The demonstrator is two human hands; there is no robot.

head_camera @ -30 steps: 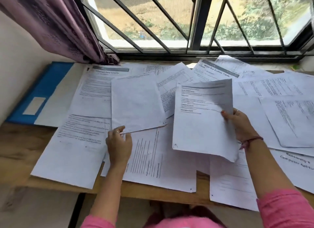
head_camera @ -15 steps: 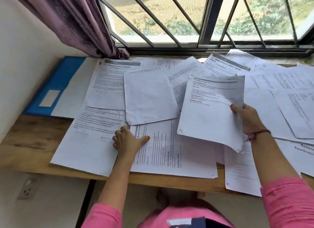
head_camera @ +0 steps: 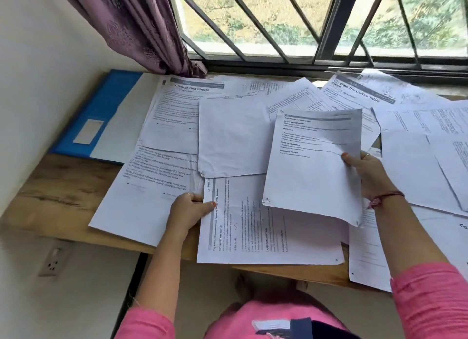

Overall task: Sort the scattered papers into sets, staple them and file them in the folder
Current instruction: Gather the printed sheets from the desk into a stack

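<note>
White printed papers (head_camera: 253, 136) lie scattered and overlapping across the wooden desk (head_camera: 58, 187), several creased or curled at the corners. The blue folder (head_camera: 101, 111) lies flat at the far left of the desk, against the wall, a pale label on its cover and one sheet overlapping its right side. Right of the folder a sheet is headed "Change Bed Sheets" (head_camera: 192, 88); farther right another reads "Wipe the Coffee Table Clean" (head_camera: 354, 92). The right hand (head_camera: 367, 171) grasps a lifted sheet (head_camera: 311, 166) by its right edge, thumb on top; "TASK GOAL" shows on it. The left hand (head_camera: 190, 209) pinches the left edge of a sideways sheet (head_camera: 266, 227) at the desk's near edge.
</note>
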